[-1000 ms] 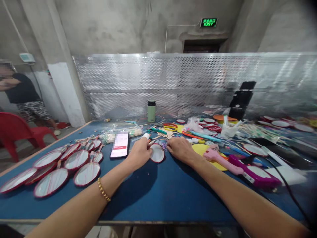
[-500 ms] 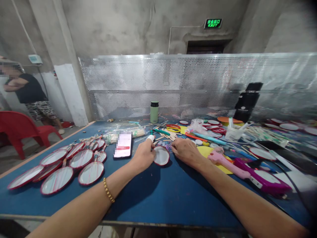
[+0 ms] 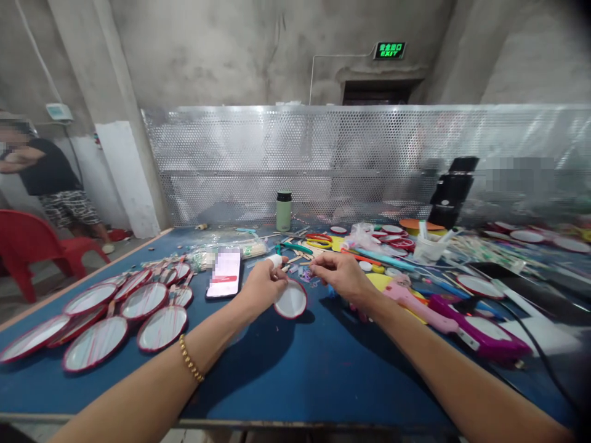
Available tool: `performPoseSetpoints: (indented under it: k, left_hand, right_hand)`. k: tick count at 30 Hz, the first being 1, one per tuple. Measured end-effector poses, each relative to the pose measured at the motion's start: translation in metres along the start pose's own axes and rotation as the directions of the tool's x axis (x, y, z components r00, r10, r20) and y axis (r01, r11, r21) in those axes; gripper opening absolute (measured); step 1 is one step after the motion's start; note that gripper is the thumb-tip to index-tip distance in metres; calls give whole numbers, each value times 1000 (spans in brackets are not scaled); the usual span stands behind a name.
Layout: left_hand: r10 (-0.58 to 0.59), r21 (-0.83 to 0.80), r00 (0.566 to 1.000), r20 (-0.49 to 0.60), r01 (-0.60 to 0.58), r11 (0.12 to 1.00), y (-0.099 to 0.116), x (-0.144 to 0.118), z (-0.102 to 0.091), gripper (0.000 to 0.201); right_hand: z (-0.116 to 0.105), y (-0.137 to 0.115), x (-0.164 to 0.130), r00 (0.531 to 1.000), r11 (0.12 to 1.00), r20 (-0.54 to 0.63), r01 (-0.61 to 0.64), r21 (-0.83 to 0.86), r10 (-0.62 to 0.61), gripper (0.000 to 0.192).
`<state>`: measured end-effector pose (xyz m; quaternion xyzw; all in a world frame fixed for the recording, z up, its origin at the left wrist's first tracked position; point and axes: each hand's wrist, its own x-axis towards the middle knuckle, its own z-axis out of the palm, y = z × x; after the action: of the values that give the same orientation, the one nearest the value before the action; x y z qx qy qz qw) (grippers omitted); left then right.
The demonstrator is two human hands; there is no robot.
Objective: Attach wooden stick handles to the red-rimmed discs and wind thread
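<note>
My left hand, with white wrapping on one finger and a gold bead bracelet at the wrist, is closed on the edge of a small round white disc with a red rim. The disc is tilted above the blue table. My right hand is to its right, thumb and fingertips pinched together; anything between them is too small to make out. Small purple bits lie between and behind both hands. More red-rimmed discs, some with wooden sticks, are piled at the left.
A lit phone leans left of my left hand. Behind stand a green bottle and a metal mesh panel. Scissors, a white cup of pens, a pink glue gun and a purple device lie rightward.
The disc has come nearer to me and tilted in my left hand. My right hand has lifted off the table, its fingers now pinched. The whole view has shifted slightly.
</note>
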<state>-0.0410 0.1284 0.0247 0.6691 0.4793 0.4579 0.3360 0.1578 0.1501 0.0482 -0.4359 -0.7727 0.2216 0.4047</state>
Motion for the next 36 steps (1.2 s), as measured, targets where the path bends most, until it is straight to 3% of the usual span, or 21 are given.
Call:
performPoseSetpoints:
  k: [4, 8, 11, 16, 20, 29, 36]
  left_hand:
    - [-35, -270, 995, 91, 58, 961, 13, -7, 2, 52]
    - [-8, -381, 986, 166, 72, 922, 20, -13, 7, 58]
    - [-18, -436, 985, 170, 92, 895, 24, -17, 10, 64]
    - [-20, -471, 988, 153, 90, 877, 26, -18, 11, 63]
    - [-8, -495, 987, 160, 87, 865, 25, -18, 11, 60]
    - [-12, -495, 984, 177, 99, 863, 25, -19, 10, 61]
    - [25, -511, 974, 224, 95, 854, 24, -20, 12, 50]
  right_hand:
    - [-2, -1, -1, 999, 998, -32, 14, -58, -16, 22]
    - [-1, -2, -4, 1000, 987, -15, 12, -159, -14, 21]
    - [1, -2, -4, 999, 992, 13, -32, -123, 34, 20]
    - [5, 0, -5, 979, 966, 122, -186, 178, 166, 21]
    - [4, 1, -6, 970, 929, 152, -228, 293, 190, 29]
    - [-1, -2, -8, 957, 915, 212, -258, 311, 198, 36]
    - [-2, -6, -11, 944, 916, 272, -266, 301, 185, 37]
